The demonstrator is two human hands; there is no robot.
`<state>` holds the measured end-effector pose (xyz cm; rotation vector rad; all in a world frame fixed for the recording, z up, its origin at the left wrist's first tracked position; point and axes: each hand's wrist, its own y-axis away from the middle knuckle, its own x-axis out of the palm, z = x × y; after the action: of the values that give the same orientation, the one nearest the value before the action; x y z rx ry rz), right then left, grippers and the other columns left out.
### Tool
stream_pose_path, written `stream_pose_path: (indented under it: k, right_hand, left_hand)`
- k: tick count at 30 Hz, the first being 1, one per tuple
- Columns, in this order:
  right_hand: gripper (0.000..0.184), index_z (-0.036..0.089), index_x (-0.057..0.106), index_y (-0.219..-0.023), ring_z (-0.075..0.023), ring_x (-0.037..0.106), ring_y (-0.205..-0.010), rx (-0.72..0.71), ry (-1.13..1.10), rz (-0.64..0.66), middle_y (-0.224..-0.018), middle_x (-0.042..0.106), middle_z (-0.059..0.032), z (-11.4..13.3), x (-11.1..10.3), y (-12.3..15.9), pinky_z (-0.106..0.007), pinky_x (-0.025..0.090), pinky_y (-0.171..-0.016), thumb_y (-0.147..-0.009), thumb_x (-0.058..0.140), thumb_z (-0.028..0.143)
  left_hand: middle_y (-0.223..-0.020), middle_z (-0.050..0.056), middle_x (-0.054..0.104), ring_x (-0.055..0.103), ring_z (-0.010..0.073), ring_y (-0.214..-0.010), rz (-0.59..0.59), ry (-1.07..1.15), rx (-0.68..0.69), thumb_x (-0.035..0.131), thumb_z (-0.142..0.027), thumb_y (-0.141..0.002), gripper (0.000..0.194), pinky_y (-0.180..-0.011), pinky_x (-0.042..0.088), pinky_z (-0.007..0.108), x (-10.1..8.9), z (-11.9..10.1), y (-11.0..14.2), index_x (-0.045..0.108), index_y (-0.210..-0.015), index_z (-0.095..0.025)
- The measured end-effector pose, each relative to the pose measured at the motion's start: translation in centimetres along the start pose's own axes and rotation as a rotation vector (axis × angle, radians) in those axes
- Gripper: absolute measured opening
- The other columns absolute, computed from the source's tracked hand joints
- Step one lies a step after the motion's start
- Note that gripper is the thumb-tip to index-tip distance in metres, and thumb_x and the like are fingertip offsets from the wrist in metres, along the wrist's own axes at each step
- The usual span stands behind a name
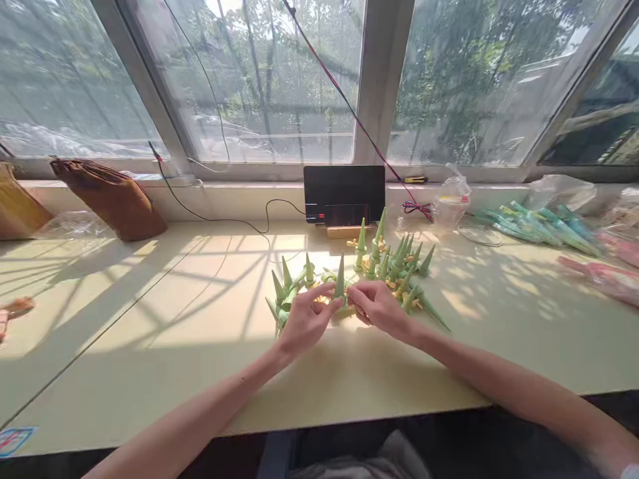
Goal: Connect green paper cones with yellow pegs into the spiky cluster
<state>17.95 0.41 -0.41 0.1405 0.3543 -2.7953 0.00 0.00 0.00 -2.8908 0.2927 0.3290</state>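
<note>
The left hand (310,318) is pinching the pointy green cone (340,279) between the small pile (278,289) and the big pile (398,263), while the right hand (378,306) is sitting beside it, grip too hidden to tell, maybe risking toppling the big pile by being so close.

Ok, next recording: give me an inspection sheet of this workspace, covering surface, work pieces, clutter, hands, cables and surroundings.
Surface: pale table, sunlit in patches, a seam running across its left part.
Work pieces: one green cone held upright; more green cones grouped to either side.
Clutter: brown bundle at left; black panel at the back; teal bundle and pink bundle at right.
Hands: left hand pinches the upright cone near its base; right hand is beside it, its grip unclear.
Cables: black cable along the back; red-and-black cable slanting across the window.
Surroundings: windows, foliage outside.
</note>
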Motion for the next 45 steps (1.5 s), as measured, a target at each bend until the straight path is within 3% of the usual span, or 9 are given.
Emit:
stream_pose_path:
  k: [5,9,14,20,30,39,45]
  right_hand:
    - [0.035,0.018,0.051,-0.067,-0.0092,0.034,-0.045,-0.121,0.281,-0.061,-0.050,0.037,0.0057,-0.3,-0.4,0.2,-0.024,0.026,-0.045,-0.097,0.046,0.035]
    - [0.035,0.019,0.041,-0.062,-0.0100,0.029,-0.053,-0.264,0.499,-0.099,-0.056,0.034,0.0047,-0.3,-0.6,0.0,-0.025,0.023,-0.051,-0.095,0.047,0.028]
    - [0.036,0.020,0.029,-0.063,-0.0108,0.030,-0.055,-0.405,0.639,-0.084,-0.059,0.034,0.0041,-0.4,-0.8,-0.2,-0.026,0.025,-0.054,-0.096,0.045,0.023]
    - [0.032,0.021,0.034,-0.068,-0.0117,0.032,-0.057,-0.562,0.764,-0.044,-0.064,0.038,0.0023,-0.8,-1.3,-0.4,-0.025,0.025,-0.055,-0.099,0.040,0.020]
    - [0.022,0.018,0.053,-0.081,-0.0125,0.046,-0.062,-0.512,0.675,-0.141,-0.071,0.052,-0.0005,0.0,-0.6,0.1,-0.024,0.034,-0.060,-0.101,0.042,0.023]
    - [0.025,0.019,0.049,-0.077,-0.0126,0.044,-0.061,-0.534,0.665,-0.165,-0.070,0.051,-0.0001,-0.1,-0.8,0.0,-0.025,0.034,-0.059,-0.101,0.041,0.023]
    - [0.031,0.020,0.041,-0.068,-0.0114,0.037,-0.057,-0.505,0.629,-0.174,-0.063,0.044,0.0019,-0.1,-0.6,0.1,-0.025,0.029,-0.055,-0.099,0.042,0.023]
  left_hand:
    - [-0.095,0.010,0.064,0.042,0.0016,-0.039,0.009,0.012,-0.027,0.067,-0.044,-0.082,0.049,-0.031,0.033,0.018,0.2,0.0,0.1,0.063,-0.117,-0.011]
    - [-0.095,0.008,0.063,0.041,0.0013,-0.038,0.031,0.032,-0.053,0.067,-0.045,-0.082,0.048,-0.031,0.032,0.019,0.0,0.1,0.0,0.063,-0.117,-0.013]
    - [-0.095,0.007,0.062,0.040,0.0013,-0.039,0.048,0.051,-0.078,0.067,-0.046,-0.082,0.047,-0.032,0.031,0.019,-0.1,0.1,0.0,0.063,-0.117,-0.014]
    - [-0.095,0.007,0.061,0.040,0.0014,-0.040,0.054,0.071,-0.075,0.068,-0.045,-0.083,0.049,-0.032,0.031,0.019,-0.1,0.2,-0.1,0.062,-0.120,-0.014]
    - [-0.088,0.004,0.062,0.044,0.0022,-0.042,0.033,0.098,0.027,0.066,-0.042,-0.085,0.036,-0.035,0.035,0.017,0.1,-0.5,0.0,0.063,-0.110,-0.016]
    - [-0.057,-0.004,0.051,0.044,0.0057,-0.041,0.030,0.104,0.032,0.067,-0.040,-0.084,0.037,-0.037,0.035,0.018,0.2,-1.0,0.2,0.063,-0.110,-0.014]
    - [-0.076,0.001,0.062,0.043,0.0027,-0.038,0.043,0.123,0.033,0.069,-0.043,-0.082,0.040,-0.035,0.038,0.018,0.3,-0.7,0.3,0.063,-0.110,-0.015]
